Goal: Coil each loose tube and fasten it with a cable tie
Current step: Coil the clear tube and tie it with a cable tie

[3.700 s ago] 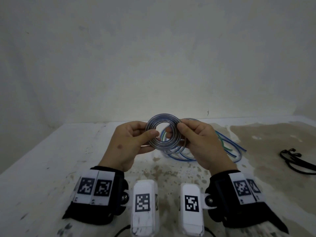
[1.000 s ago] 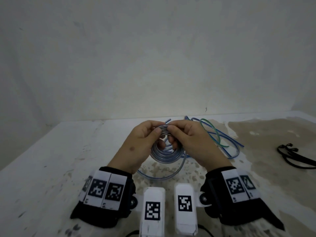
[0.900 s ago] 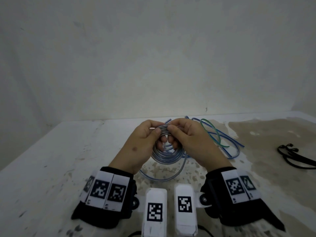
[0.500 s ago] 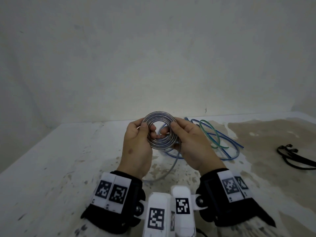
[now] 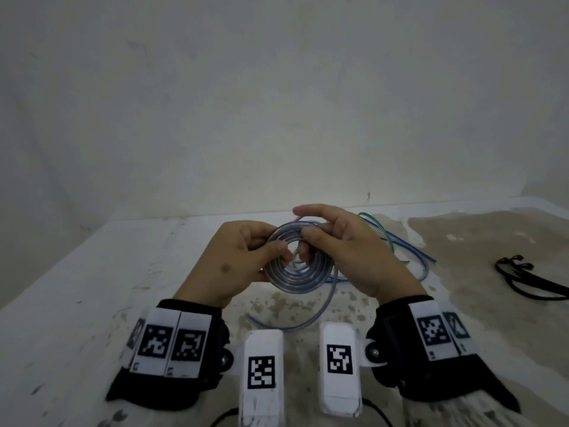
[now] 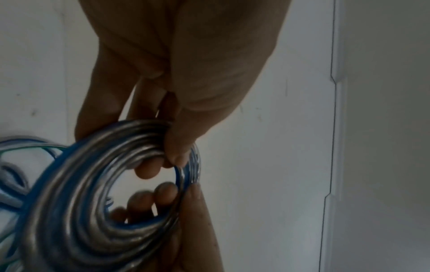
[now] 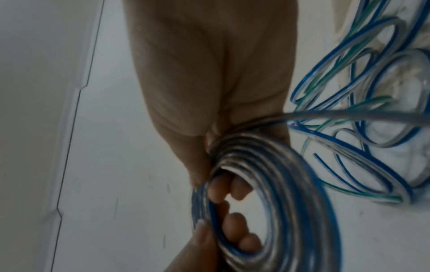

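Observation:
A coil of clear tube with a blue stripe (image 5: 297, 274) is held above the table between both hands. My left hand (image 5: 243, 257) pinches the coil's left rim, thumb on top and fingers through the ring, as the left wrist view shows on the coil (image 6: 97, 208). My right hand (image 5: 338, 251) grips the right rim with thumb and fingers, its forefinger lifted; in the right wrist view the coil (image 7: 286, 193) is seen with fingers through it. A loose tail of the tube (image 5: 295, 322) hangs down in an arc toward the table.
More loose tubes, blue-striped and green-striped (image 5: 397, 248), lie tangled on the table behind my right hand. Black cable ties (image 5: 529, 278) lie at the far right. The stained white table (image 5: 92, 288) ends at a wall behind.
The coil has tipped from upright to lying flatter and lower between the hands. My right forefinger has lifted off it. The tail hangs lower toward me.

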